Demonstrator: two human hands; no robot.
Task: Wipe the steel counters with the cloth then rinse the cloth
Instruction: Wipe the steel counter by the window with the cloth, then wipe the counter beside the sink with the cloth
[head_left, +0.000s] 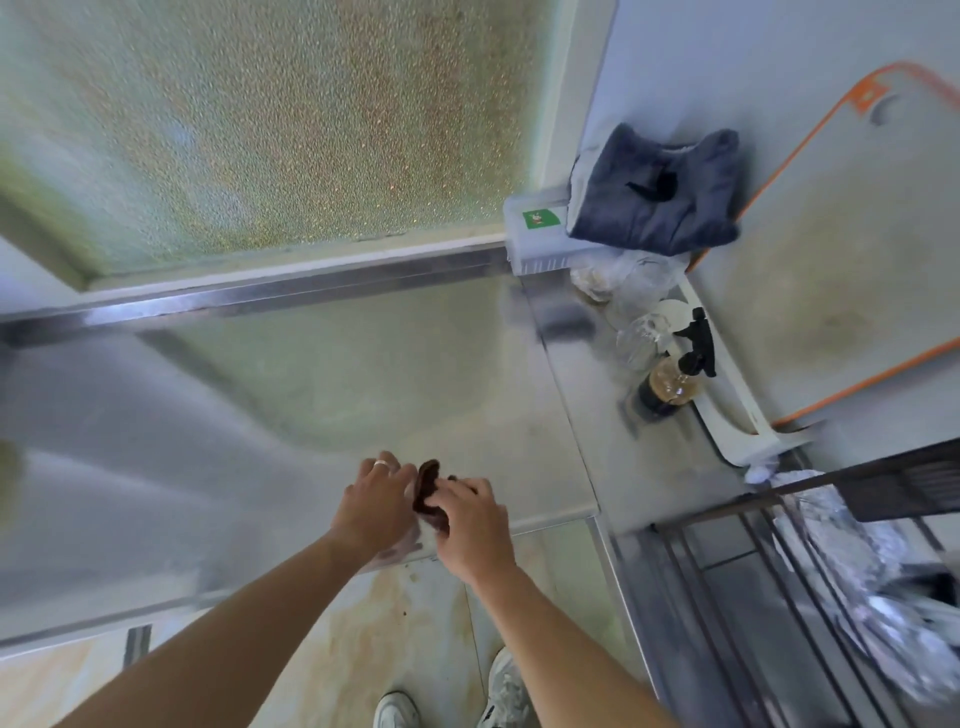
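Around you: a spray bottle (670, 379) with brown liquid and a black top stands on the steel counter (363, 364), off to your right and well away from your hands.
Next to the bottle: some crumpled clear plastic (631, 291) lies just behind it, near the wall.
Corner: a folded blue towel (657, 189) sits on top of a white box (535, 234) with a green sticker.
Right wall: a big white board with an orange edge (810, 270) leans there, standing in a white holder (737, 410).
Far right: a dark wire rack (779, 571) holds shiny crinkled foil (852, 566).
Behind the counter: a bumpy glass window (291, 119).
In the way: nothing sits on the counter right by your hands.
Cloth: the dark brown cloth (428, 491) is bunched up between your hands, at the front edge of the counter.
Left hand: your left hand (376, 501), with a ring on it, has its fingers curled on the cloth.
Right hand: your right hand (470, 519) grips the cloth from the other side.
Floor: your white shoes (498, 691) stand on pale tiles below.
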